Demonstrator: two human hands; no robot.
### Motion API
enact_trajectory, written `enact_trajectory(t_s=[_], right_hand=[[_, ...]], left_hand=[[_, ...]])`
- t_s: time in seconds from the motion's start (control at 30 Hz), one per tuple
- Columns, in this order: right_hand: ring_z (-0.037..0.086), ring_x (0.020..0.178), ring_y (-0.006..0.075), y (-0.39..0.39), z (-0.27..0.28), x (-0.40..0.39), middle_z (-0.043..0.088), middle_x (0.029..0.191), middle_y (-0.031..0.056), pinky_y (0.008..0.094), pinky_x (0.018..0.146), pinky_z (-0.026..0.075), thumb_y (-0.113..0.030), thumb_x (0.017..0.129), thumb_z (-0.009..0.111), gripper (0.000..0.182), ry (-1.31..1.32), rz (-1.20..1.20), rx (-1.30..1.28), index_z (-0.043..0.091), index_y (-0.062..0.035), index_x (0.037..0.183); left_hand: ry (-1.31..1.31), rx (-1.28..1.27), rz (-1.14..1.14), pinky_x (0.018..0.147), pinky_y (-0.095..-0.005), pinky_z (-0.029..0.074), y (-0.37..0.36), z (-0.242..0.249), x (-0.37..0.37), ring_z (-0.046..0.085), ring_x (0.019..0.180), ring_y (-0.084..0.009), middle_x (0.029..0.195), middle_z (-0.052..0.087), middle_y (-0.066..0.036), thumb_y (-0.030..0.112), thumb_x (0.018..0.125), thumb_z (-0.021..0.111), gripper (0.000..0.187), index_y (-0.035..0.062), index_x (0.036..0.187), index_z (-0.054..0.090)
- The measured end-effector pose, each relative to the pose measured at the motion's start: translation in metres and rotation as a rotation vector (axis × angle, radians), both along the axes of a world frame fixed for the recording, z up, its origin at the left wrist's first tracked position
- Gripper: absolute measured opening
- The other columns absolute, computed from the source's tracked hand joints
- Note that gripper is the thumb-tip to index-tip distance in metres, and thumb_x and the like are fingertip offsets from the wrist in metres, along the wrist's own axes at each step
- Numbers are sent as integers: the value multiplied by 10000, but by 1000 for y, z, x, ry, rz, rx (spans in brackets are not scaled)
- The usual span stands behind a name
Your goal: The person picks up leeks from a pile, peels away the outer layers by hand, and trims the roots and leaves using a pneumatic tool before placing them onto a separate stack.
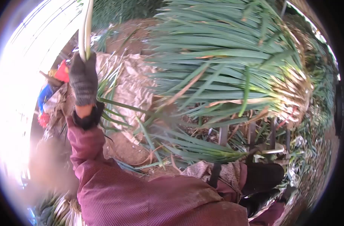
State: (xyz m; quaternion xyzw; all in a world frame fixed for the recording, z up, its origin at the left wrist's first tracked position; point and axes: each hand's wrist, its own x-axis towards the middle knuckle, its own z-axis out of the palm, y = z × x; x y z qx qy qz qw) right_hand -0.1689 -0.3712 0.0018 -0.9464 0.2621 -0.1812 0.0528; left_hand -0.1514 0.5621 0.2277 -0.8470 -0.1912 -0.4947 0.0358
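Observation:
My left hand (84, 77), in a dark grey knitted glove, is raised at the upper left. Its fingers are closed round the pale stems of green onions (85, 32), whose upper ends run out of view. A large pile of green onions (221, 71) lies to the right of this hand, leaves pointing left and white root ends (292, 94) to the right. More onion leaves (202, 145) lie below the pile, near my legs. At the lower right, a maroon sleeve ends in a dark shape that may be my right hand (288, 193); no fingers can be made out.
Dark slats (251, 133) show under the pile. A crumpled tan sheet (136, 84) lies on brown soil with loose leaves. Red and blue items (47, 94) are at the left. Another onion bundle (62, 211) lies bottom left. Plant scraps (311, 165) cover the ground at right.

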Motion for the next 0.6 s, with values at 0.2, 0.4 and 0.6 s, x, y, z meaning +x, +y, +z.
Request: enact_trajectory(t_s=[0.2,0.4,0.6], right_hand=[[620,797,245,4,-14,-30,658,926,158,374,660,495,-168,846,627,266,258,-165,111,621,13,1041],[610,771,225,66,-6,-6,664,901,147,352,679,488,-185,849,640,288,111,11,204,629,21,1050],[595,789,199,210,35,17,676,911,130,322,749,472,-194,887,632,277,57,229,270,632,10,1074]], left_hand=[[308,72,379,727,-466,519,198,-7,27,639,844,-388,953,645,-222,387,888,588,442,20,1134,557],[660,-51,264,794,-434,497,197,-215,36,619,934,-373,1028,638,-212,418,899,565,455,15,1109,572],[1487,-909,119,852,-436,494,57,-522,-62,636,976,-348,1061,663,-152,222,892,566,318,54,1155,627]])
